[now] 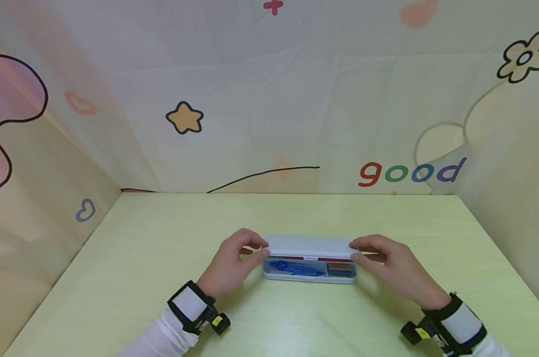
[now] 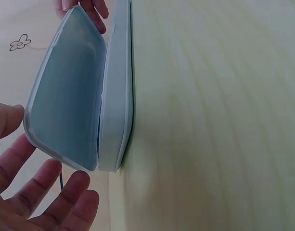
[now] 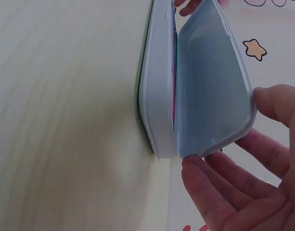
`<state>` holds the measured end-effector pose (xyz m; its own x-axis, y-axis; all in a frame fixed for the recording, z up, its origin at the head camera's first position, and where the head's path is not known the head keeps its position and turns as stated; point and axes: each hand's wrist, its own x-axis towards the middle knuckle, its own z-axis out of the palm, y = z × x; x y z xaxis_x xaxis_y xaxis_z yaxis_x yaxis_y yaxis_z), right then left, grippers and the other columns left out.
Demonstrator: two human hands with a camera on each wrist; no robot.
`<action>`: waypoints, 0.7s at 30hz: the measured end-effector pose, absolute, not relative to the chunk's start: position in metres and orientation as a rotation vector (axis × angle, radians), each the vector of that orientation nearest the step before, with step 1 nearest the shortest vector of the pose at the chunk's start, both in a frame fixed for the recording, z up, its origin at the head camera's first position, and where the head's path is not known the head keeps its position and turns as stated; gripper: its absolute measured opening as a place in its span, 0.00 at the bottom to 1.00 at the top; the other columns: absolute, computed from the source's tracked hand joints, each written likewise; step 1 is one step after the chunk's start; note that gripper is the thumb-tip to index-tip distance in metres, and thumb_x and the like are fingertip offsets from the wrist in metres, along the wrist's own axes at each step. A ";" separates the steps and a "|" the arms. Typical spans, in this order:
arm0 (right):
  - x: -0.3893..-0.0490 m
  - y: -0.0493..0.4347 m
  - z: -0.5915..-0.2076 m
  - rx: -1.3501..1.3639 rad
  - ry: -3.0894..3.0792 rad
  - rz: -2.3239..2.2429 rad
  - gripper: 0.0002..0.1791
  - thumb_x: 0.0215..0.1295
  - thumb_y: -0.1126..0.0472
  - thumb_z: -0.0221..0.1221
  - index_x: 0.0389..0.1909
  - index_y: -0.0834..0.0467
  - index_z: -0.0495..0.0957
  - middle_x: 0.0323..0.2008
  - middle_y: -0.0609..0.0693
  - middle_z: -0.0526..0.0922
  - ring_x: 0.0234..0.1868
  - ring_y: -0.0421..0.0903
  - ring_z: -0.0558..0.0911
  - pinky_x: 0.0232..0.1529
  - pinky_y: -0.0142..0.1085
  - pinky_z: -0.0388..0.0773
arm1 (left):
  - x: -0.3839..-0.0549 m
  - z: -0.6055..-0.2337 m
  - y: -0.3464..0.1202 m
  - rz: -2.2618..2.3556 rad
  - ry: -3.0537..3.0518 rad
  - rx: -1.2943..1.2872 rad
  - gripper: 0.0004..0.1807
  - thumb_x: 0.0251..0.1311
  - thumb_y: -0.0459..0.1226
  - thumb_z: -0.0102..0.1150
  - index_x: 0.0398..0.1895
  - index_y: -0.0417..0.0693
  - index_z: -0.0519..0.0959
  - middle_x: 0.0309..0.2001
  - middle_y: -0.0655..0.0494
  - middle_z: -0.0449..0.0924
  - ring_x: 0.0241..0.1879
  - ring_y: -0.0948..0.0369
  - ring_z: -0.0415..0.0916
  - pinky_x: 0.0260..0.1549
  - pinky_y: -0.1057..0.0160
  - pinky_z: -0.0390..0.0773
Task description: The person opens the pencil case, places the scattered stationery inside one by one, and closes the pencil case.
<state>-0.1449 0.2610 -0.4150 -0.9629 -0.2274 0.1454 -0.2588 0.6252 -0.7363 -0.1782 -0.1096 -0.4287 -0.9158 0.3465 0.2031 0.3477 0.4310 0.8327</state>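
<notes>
A pale blue-white pencil case (image 1: 309,280) lies on the table with its hinged lid (image 1: 309,245) raised at a slant. Inside it are a blue drawing compass (image 1: 296,268) and, in the right compartment, a brown and dark block (image 1: 339,270) that looks like an eraser. Red strips show behind them, partly covered by the lid. My left hand (image 1: 233,260) pinches the lid's left end between thumb and fingers; my right hand (image 1: 391,267) does the same at the right end. The left wrist view shows the lid's smooth inner side (image 2: 68,91).
The light wood-grain table (image 1: 162,228) surrounds the case. Behind it and at both sides hangs a printed cloth (image 1: 260,114) with a star, hearts and the word "good". Each wrist wears a strapped camera.
</notes>
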 end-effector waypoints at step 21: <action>-0.142 0.263 -0.419 0.617 -2.811 1.194 0.13 0.69 0.58 0.72 0.52 0.54 0.88 0.58 0.51 0.83 0.57 0.52 0.83 0.55 0.43 0.85 | -0.167 -0.432 -0.111 -1.409 -2.713 -0.704 0.04 0.71 0.38 0.69 0.46 0.54 0.87 0.47 0.64 0.80 0.49 0.57 0.78 0.48 0.57 0.82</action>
